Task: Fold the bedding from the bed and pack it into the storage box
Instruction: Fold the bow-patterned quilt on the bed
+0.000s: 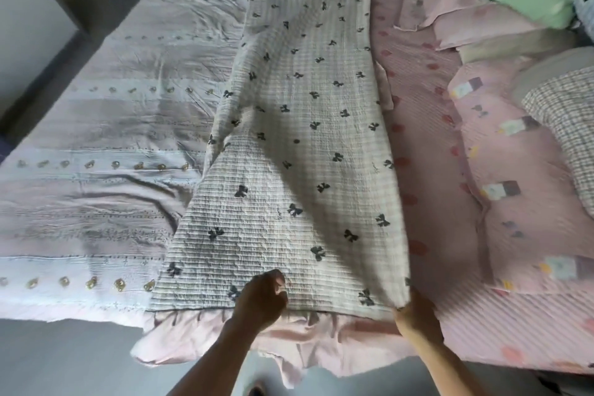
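Head view, quilt: your bow-print quilt (pixel 308 125) lies folded into a long strip down the middle of the bed (pixel 96 112), running from the far edge to the near edge where you stand.
Head view, left hand: your left hand (pixel 262 299) sits on the quilt's near end, fingers curled, knuckles up; you cannot tell whether it pinches the cloth or only presses on it.
Head view, right hand: your right hand (pixel 414 315) grips the quilt's near right corner, the fabric draped over its fingers.
Head view, frill: a pink frill (pixel 289 344) hangs off the bed edge below the quilt.
Head view, surroundings: a pale sheet (pixel 96 190) lies left of the quilt, a pink striped sheet (pixel 427 145) right, with pillows (pixel 514 145) stacked beyond it.
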